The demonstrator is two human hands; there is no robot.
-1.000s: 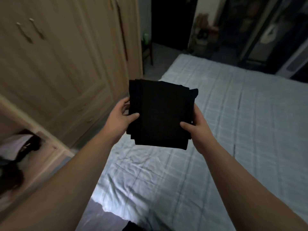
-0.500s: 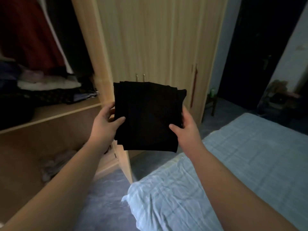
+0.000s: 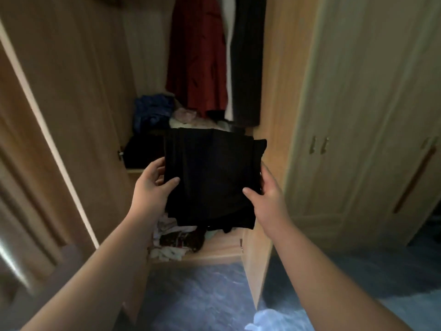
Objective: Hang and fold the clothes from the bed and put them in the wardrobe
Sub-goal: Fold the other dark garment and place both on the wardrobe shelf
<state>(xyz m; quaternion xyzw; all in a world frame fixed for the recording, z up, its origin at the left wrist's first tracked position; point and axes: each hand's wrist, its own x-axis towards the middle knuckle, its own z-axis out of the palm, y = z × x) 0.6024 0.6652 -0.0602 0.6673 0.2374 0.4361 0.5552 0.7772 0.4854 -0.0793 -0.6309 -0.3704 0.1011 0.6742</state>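
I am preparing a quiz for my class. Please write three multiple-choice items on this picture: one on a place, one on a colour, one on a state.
1. Where does the red garment hang?
A. inside the open wardrobe
B. on the floor
C. over an arm

2. What colour is the folded cloth in the hands?
A. white
B. black
C. yellow

3. How is the cloth held?
A. by one hand
B. by both hands
C. by no hand

Answers: 1 A, it hangs above the shelf; 2 B, it is all black; 3 B, left hand and right hand grip its sides.
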